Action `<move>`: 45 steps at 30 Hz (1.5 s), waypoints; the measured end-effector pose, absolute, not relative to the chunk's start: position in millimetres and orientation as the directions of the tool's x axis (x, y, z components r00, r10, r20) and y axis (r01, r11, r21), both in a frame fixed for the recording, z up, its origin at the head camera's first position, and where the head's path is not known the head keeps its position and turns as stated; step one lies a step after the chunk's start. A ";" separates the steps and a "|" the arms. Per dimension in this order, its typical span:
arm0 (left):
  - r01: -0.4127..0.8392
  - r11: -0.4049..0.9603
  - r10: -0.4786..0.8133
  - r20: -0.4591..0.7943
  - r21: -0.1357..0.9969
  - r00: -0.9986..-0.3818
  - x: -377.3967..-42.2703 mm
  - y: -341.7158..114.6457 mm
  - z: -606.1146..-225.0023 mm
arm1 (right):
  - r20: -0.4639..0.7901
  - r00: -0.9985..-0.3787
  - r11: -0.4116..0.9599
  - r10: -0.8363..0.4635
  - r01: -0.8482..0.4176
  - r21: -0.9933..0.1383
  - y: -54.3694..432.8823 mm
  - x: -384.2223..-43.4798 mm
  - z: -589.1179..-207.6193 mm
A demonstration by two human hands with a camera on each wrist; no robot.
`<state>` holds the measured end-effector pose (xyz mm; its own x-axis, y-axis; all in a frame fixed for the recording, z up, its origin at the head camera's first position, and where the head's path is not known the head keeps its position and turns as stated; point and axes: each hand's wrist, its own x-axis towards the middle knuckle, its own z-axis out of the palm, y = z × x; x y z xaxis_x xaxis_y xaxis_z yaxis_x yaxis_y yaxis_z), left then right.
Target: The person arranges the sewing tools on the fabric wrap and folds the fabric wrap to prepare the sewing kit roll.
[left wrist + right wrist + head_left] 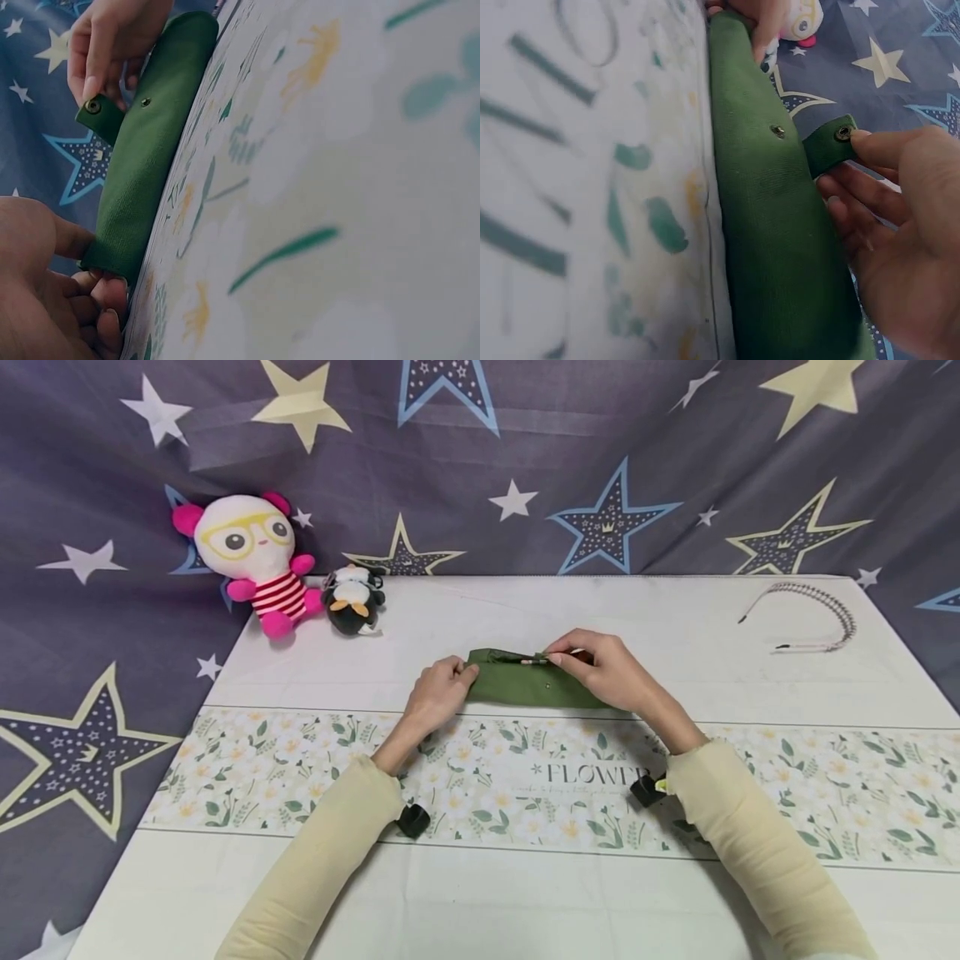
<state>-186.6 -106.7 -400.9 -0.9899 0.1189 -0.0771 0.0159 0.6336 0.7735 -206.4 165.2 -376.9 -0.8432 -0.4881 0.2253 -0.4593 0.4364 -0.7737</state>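
A long green fabric pouch (525, 687) lies across the table in front of me, just beyond the floral band. My left hand (437, 695) grips its left end, thumb on the near face and fingers curled behind. My right hand (609, 672) pinches a short strap (829, 147) with a metal snap, holding it raised off the pouch's front. In the right wrist view, the matching snap stud (778, 131) is exposed on the green face. Along the pouch's top edge, the head view shows a dark fold; its inside is mostly hidden.
A pink-and-white plush toy (255, 560) and a small penguin plush (352, 602) sit at the back left. A beaded headband (843, 610) rests at the back right. Behind the white table (480, 902) hangs a star-patterned cloth (465, 477).
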 end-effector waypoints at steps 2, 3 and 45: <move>0.016 0.635 0.115 -0.074 0.772 -0.991 -186.5 -106.6 -400.3 | 0.252 -0.827 0.430 -0.503 -0.493 -0.757 164.8 -204.5 -377.4; 0.016 0.636 0.113 -0.072 0.771 -0.991 -186.5 -106.5 -400.1 | 0.261 -0.819 0.429 -0.511 -0.506 -0.749 164.6 -203.6 -377.2; 0.024 0.650 0.136 -0.085 0.760 -0.987 -186.4 -106.2 -401.2 | 0.405 -0.661 0.433 -0.631 -0.734 -0.523 168.4 -192.6 -400.4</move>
